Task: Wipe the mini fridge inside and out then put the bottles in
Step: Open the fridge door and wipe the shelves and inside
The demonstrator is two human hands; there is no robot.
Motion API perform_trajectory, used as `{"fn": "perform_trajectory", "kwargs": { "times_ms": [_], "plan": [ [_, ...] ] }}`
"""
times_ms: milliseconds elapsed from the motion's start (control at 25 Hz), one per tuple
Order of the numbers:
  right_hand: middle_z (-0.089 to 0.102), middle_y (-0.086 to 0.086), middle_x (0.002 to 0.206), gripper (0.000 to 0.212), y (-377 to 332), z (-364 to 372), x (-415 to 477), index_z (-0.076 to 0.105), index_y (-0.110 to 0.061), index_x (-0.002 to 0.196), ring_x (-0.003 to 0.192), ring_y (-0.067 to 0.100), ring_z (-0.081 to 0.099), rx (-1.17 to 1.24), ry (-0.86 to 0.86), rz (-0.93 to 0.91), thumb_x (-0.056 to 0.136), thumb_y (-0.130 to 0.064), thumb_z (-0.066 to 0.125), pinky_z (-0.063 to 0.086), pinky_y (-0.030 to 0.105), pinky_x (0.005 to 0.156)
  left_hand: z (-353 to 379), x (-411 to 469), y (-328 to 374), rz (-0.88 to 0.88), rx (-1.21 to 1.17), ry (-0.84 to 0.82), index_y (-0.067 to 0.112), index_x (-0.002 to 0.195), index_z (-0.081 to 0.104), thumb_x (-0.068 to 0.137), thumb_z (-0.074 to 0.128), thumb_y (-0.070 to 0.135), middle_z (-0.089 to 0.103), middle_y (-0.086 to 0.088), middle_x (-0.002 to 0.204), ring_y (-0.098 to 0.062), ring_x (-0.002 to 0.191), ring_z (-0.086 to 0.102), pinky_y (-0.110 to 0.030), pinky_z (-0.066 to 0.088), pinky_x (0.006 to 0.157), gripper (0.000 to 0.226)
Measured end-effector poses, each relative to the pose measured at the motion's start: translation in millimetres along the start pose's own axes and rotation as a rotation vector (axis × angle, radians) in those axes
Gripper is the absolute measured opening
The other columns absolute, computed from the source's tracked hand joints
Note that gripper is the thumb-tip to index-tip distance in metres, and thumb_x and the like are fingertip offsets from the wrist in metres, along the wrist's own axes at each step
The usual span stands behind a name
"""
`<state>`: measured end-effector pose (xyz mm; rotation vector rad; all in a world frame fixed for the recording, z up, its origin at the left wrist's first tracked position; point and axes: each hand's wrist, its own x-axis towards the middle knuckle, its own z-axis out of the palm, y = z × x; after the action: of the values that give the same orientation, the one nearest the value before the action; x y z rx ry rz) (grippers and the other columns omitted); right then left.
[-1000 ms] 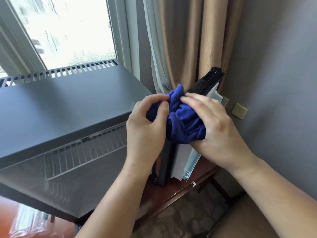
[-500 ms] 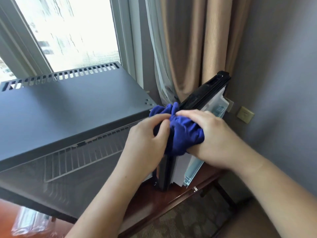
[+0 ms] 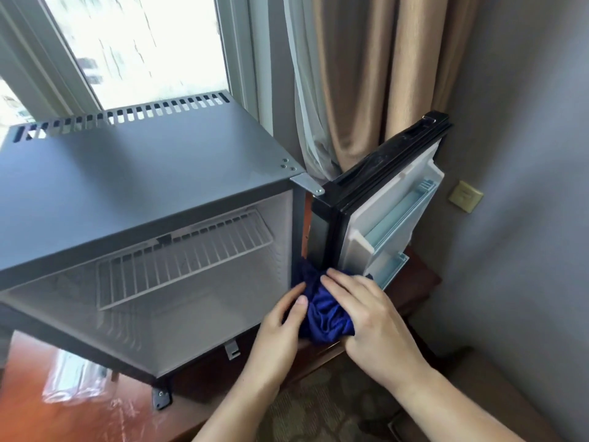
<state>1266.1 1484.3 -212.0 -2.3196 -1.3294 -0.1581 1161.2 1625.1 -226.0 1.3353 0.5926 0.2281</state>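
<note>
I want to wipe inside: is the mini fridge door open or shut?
Open. The door stands swung out to the right, and the wire shelf inside shows.

At 9 o'clock the boxy grey metal mini fridge casing (image 3: 143, 180) looks matt and smooth; the black fridge door edge (image 3: 382, 161) at 2 o'clock is glossy, its white plastic liner (image 3: 395, 212) smooth. At 5 o'clock the crumpled blue cloth (image 3: 325, 317) looks soft.

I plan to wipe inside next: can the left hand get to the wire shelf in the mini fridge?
Probably yes. The door stands wide open, nothing lies before the wire shelf, and the left hand is beside the opening, holding the blue cloth.
</note>
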Motion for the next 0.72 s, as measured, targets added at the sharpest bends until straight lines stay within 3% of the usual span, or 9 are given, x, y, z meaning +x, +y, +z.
{"fn": "perform_trajectory", "kwargs": {
  "times_ms": [80, 160, 240, 320, 440, 600, 720],
  "plan": [
    [0.043, -0.001, 0.152, 0.083, -2.8, -8.1, 5.3, 0.051, -0.019, 0.148, 0.141, 0.018, 0.042, 0.044, 0.143, -0.016, 0.072, 0.004, 0.076, 0.033, 0.033, 0.120, -3.3, -4.4, 4.9, 0.085, -0.086, -0.024, 0.039, 0.138, 0.060, 0.082, 0.070, 0.069, 0.063, 0.007, 0.142, -0.009, 0.129, 0.061, -0.043, 0.054, 0.104, 0.064],
    [0.040, 0.001, 0.147, 0.073, -9.3, -21.9, 15.4, 0.053, -0.022, 0.143, 0.137, 0.021, 0.043, 0.083, 0.310, -0.024, 0.076, -0.007, 0.080, 0.031, 0.027, 0.118, -4.6, -7.1, 24.2, 0.298, 0.128, -0.005, 0.044, 0.146, 0.049, 0.076, 0.068, 0.078, 0.051, 0.020, 0.150, 0.004, 0.137, 0.050, -0.024, 0.045, 0.112, 0.080],
    [0.041, 0.003, 0.140, 0.063, -16.2, -35.5, 28.2, 0.055, -0.022, 0.136, 0.131, 0.022, 0.045, 0.108, 0.452, -0.047, 0.079, -0.016, 0.081, 0.030, 0.023, 0.114, -3.1, -4.2, 46.2, 0.468, 0.293, 0.025, 0.046, 0.150, 0.043, 0.079, 0.071, 0.071, 0.041, 0.027, 0.153, 0.013, 0.140, 0.039, -0.005, 0.034, 0.108, 0.080],
    [0.044, 0.004, 0.135, 0.053, -18.3, -40.3, 37.6, 0.059, -0.018, 0.131, 0.126, 0.022, 0.047, 0.089, 0.512, -0.056, 0.081, -0.016, 0.079, 0.030, 0.019, 0.112, 2.5, 5.9, 55.7, 0.522, 0.365, 0.067, 0.038, 0.153, 0.043, 0.086, 0.069, 0.057, 0.041, 0.023, 0.153, 0.013, 0.140, 0.037, -0.001, 0.029, 0.108, 0.074],
    [0.047, 0.003, 0.133, 0.051, -11.8, -25.6, 33.5, 0.066, -0.015, 0.128, 0.122, 0.023, 0.049, 0.027, 0.446, -0.016, 0.079, -0.005, 0.075, 0.034, 0.024, 0.113, 13.8, 17.9, 38.6, 0.506, 0.406, 0.094, 0.029, 0.153, 0.046, 0.099, 0.062, 0.035, 0.043, 0.016, 0.151, 0.008, 0.139, 0.040, -0.005, 0.030, 0.111, 0.056],
    [0.048, 0.004, 0.137, 0.065, 5.7, 26.1, 7.9, 0.065, -0.012, 0.134, 0.129, 0.023, 0.047, -0.037, 0.241, 0.081, 0.073, 0.010, 0.073, 0.036, 0.033, 0.117, 20.4, 31.5, -32.0, 0.375, 0.355, 0.114, 0.033, 0.151, 0.047, 0.104, 0.053, 0.026, 0.043, 0.014, 0.150, 0.001, 0.142, 0.040, -0.017, 0.030, 0.119, 0.047],
    [0.044, 0.005, 0.143, 0.072, 20.6, 65.8, -11.9, 0.060, -0.013, 0.140, 0.134, 0.023, 0.043, -0.044, 0.057, 0.120, 0.075, 0.011, 0.075, 0.038, 0.039, 0.116, 20.9, 45.2, -82.9, 0.212, 0.300, 0.097, 0.034, 0.153, 0.044, 0.105, 0.050, 0.025, 0.038, 0.028, 0.146, 0.021, 0.135, 0.033, -0.003, 0.024, 0.113, 0.049]
  ]
}}
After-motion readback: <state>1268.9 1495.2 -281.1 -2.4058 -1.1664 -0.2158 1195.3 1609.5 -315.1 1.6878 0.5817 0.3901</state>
